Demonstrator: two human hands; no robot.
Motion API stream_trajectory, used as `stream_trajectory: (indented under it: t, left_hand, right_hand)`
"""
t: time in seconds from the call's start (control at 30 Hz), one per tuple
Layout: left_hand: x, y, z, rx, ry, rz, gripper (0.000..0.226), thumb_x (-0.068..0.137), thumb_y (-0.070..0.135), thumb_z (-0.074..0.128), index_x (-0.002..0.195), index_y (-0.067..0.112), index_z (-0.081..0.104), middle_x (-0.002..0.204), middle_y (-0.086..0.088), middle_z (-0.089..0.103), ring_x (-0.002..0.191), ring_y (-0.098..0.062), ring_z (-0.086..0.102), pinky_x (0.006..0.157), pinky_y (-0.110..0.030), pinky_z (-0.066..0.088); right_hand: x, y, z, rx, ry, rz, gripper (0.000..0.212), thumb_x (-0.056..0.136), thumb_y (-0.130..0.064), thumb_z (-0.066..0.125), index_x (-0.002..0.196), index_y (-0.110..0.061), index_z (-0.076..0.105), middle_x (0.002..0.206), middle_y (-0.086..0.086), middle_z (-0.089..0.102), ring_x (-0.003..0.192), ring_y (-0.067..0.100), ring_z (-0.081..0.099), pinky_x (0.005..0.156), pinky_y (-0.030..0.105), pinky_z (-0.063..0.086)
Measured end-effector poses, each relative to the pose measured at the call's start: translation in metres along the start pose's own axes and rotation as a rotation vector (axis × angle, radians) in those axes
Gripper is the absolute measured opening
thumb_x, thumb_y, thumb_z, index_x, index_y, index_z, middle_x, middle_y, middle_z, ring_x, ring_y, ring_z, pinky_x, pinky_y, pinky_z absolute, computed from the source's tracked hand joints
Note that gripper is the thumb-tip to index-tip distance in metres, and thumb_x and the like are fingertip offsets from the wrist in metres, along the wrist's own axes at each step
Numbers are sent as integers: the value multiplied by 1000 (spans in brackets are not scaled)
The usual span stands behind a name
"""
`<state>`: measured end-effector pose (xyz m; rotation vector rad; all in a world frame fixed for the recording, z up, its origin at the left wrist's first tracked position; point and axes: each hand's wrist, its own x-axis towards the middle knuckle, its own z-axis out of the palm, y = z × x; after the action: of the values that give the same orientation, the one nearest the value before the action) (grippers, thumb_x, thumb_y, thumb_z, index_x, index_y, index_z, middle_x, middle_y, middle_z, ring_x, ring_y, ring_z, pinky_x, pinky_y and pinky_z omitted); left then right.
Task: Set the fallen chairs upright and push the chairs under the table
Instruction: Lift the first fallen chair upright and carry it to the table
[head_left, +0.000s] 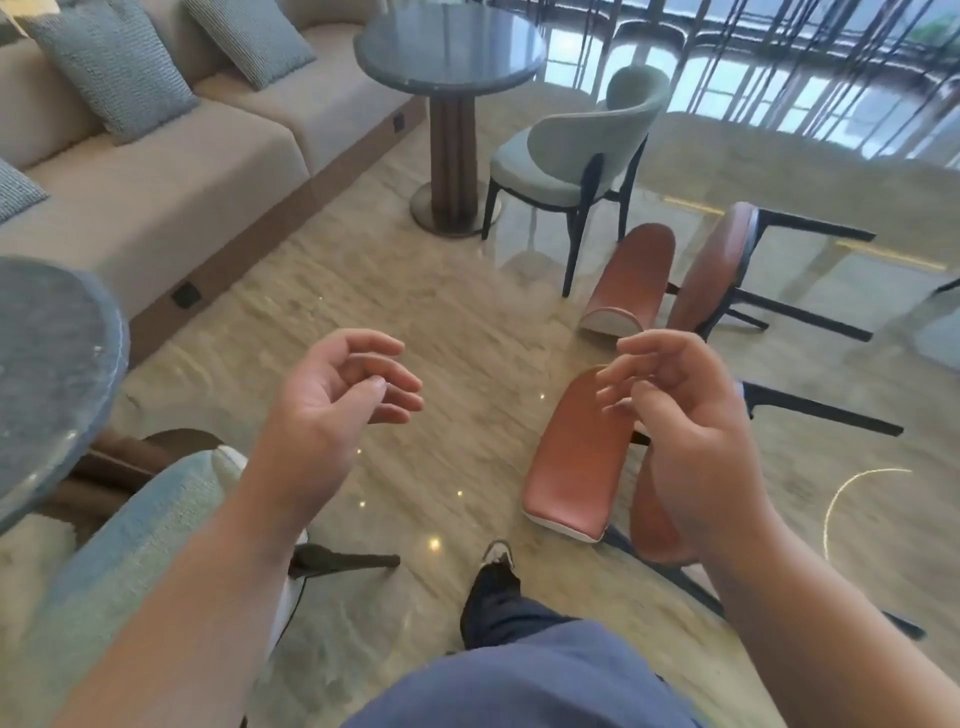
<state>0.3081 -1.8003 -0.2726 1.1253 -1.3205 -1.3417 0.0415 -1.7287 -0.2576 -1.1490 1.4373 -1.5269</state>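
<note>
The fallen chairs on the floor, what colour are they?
Salmon pink fallen chairs with black legs, seen best in the head view.

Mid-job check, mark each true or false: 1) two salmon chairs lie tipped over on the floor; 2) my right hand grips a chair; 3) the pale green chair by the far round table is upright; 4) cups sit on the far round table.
1. True: near salmon chair and far salmon chair lie on their sides.
2. False: right hand and left hand hold nothing.
3. True: pale green chair stands upright.
4. False: no cups on the far round table.
</note>
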Motion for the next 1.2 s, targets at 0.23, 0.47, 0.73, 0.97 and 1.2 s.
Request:
stream_trajectory:
  t: [0.23,0.47,0.73,0.97,1.2]
  left_hand:
    - [143,0,22,41,-71,4,28,89,5,48,110,12,66,83,-4,75,79,-25,75,74,-33,62]
    - [268,11,33,65,-103,-17,28,89,4,48,108,13,66,83,-4,75,80,-26,74,76,-35,61]
    - [401,-8,47,47,-236,-62,27,89,6,49,109,10,66,84,-5,76,80,-27,75,74,-34,62]
    - [556,-22,82,101,-579,-83,27,88,5,49,108,10,66,83,-6,77,80,-28,76,74,-35,62]
    - [648,-35,142,223,-980,-117,30,93,3,46,105,16,70,85,-6,78,82,-26,77,77,-35,64]
  right_hand:
    - [112,40,0,30,71,22,35,94,12,44,109,-13,64,90,7,72,83,29,68,75,36,58]
    - [223,71,19,45,54,122,46,94,18,41,105,-19,67,87,2,72,81,21,68,73,27,56]
    - [320,85,35,-8,173,115,46,93,21,41,104,-16,65,86,1,72,80,22,67,74,30,56]
    - [401,105,63,-17,502,143,39,96,17,44,105,-15,64,87,3,72,79,21,68,74,28,56]
    - [419,119,96,79,897,178,33,93,-1,45,104,-23,66,88,4,71,81,19,67,73,27,56]
